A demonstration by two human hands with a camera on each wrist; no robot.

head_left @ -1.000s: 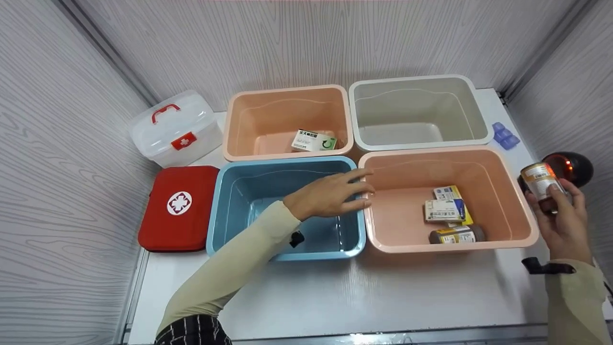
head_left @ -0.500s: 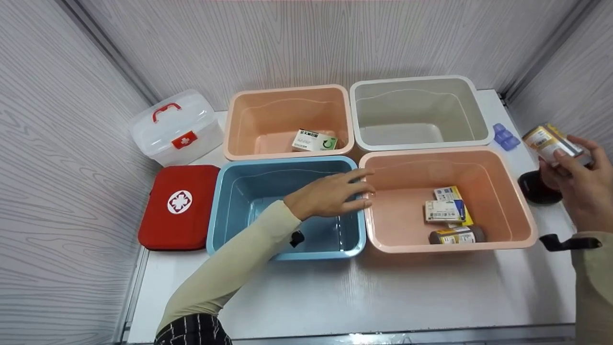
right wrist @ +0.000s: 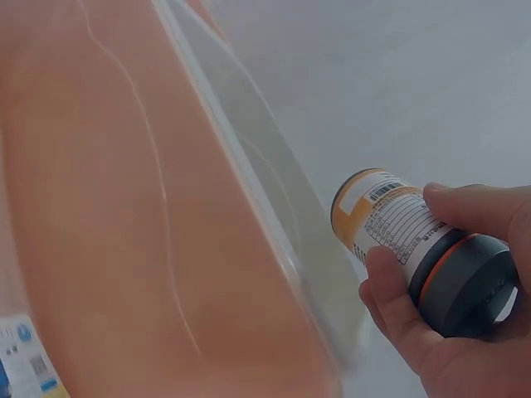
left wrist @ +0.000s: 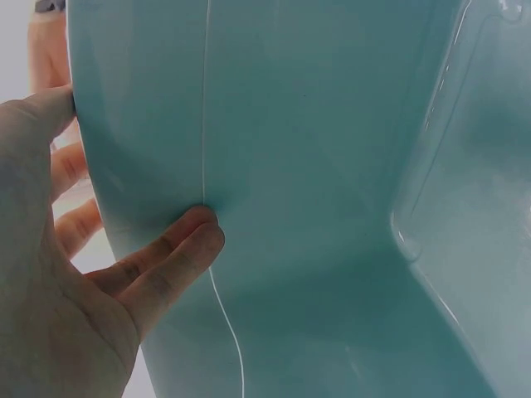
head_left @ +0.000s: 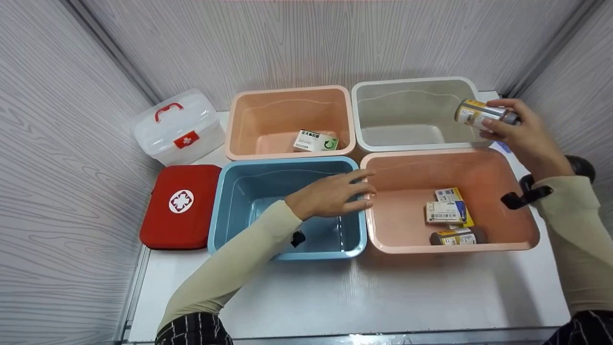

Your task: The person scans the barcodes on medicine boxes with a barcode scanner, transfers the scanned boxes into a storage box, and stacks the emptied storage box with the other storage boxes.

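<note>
My right hand (head_left: 531,134) grips a medicine bottle (head_left: 483,113) with a yellow-and-white label and a dark cap. It holds the bottle tilted, cap toward the palm, above the right side of the grey bin (head_left: 414,146). In the right wrist view, thumb and fingers wrap the bottle (right wrist: 390,215) near its cap. My left hand (head_left: 330,196) rests over the right rim of the blue bin (head_left: 287,255). Its fingers reach past the rim with little bend, while in the left wrist view part of the hand (left wrist: 66,307) touches the bin's inner wall (left wrist: 315,166).
The front pink bin (head_left: 450,248) holds two small boxes (head_left: 444,212) and another bottle (head_left: 458,236). A green-white box (head_left: 315,141) lies in the rear pink bin (head_left: 287,156). A red first-aid case (head_left: 179,225) and clear first-aid box (head_left: 175,127) stand left. My right wrist partly covers a black device (head_left: 581,167).
My right hand has carried the bottle from the black device, whose red light showed earlier, up and leftward to the grey bin. The left hand has stayed in place.
</note>
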